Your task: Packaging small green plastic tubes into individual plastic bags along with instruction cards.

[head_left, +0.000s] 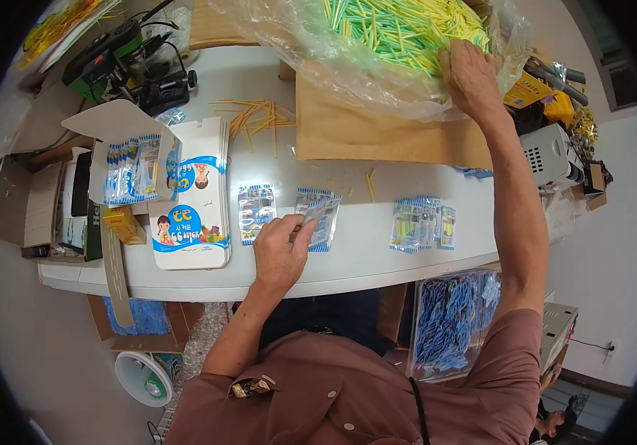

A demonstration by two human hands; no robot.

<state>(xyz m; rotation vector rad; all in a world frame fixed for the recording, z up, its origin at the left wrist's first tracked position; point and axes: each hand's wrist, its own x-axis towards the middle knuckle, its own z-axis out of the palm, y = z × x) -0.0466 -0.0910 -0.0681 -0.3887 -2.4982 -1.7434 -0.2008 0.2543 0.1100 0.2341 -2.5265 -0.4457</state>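
My left hand (280,254) pinches a small clear packet with blue-striped ends (324,211) between thumb and fingers, just above the white table. Another such packet (257,211) lies flat to the left of it. At the upper right, my right hand (472,78) reaches into a heap of thin yellow and green sticks (389,33). Its fingers are curled together, and their tips are hidden, so what they hold does not show. The heap lies in a clear plastic liner (377,93) inside a brown cardboard box (392,137).
Filled packets (415,222) lie overlapped on the right. Orange sticks (255,119) are scattered behind the printed white cartons (194,256). An open carton (114,119) holds upright packets. A tray of blue packets (452,322) stands below the table's front edge; a white bin (140,382) is lower left.
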